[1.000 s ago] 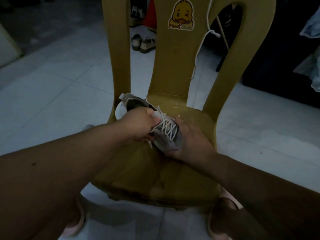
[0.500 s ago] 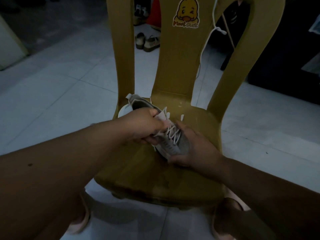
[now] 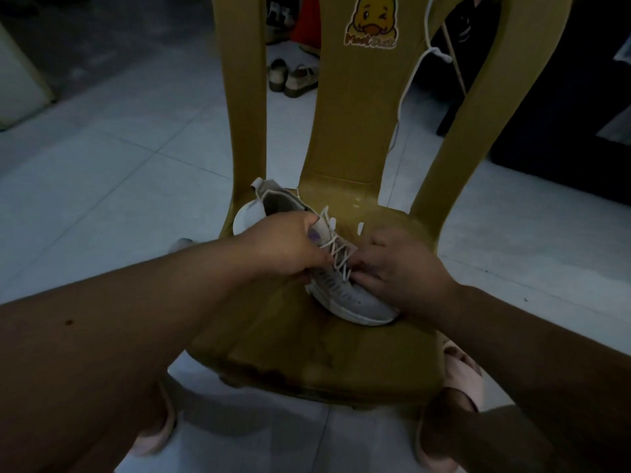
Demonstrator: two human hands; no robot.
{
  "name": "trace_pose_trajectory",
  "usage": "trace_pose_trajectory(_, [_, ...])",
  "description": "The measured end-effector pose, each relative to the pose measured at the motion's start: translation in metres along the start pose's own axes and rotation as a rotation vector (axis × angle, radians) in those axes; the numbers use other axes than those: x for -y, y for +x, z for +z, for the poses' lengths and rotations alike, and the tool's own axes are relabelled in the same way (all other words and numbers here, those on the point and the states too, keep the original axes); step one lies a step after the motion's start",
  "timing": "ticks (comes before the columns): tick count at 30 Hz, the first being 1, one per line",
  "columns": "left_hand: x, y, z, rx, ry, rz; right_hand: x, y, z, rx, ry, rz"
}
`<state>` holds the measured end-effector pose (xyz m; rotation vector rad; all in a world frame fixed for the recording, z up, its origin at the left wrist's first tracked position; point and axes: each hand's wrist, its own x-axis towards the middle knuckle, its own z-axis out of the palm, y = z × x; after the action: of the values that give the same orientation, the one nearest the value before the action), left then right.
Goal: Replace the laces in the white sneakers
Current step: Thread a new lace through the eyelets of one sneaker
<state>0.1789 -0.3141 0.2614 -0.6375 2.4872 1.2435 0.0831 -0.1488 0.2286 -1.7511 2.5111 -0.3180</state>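
Observation:
A white sneaker (image 3: 355, 298) lies on the seat of a yellow plastic chair (image 3: 273, 343), toe towards me and to the right. White laces (image 3: 338, 254) cross its upper. My left hand (image 3: 283, 247) grips the sneaker around its tongue and collar. My right hand (image 3: 399, 268) is at the lower lacing, its fingertips pinching the lace. A second white lace (image 3: 413, 83) hangs over the chair back at the upper right.
The chair back carries a duck sticker (image 3: 370, 23). A pair of sandals (image 3: 292, 78) sits on the tiled floor (image 3: 112, 165) behind the chair. My feet in pink slippers (image 3: 461, 370) flank the chair front. Dark furniture stands at the right.
The sneaker's toe is uncovered now: my right hand has moved from the sneaker's side and toe up onto the lower lacing. My left hand keeps its hold.

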Motion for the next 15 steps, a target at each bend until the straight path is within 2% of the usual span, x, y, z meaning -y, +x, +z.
trace_pose_trajectory(6, [0.008, 0.002, 0.002, -0.077, 0.240, 0.075, 0.000, 0.000, -0.001, 0.154, 0.073, 0.054])
trace_pose_trajectory(9, [0.010, 0.003, 0.001, -0.079, 0.284, 0.082, -0.005, -0.005, -0.005, 0.198, 0.121, 0.082])
trace_pose_trajectory(15, [0.010, 0.003, 0.001, -0.072, 0.265, 0.064, -0.013, -0.008, -0.007, 0.150, 0.066, 0.040])
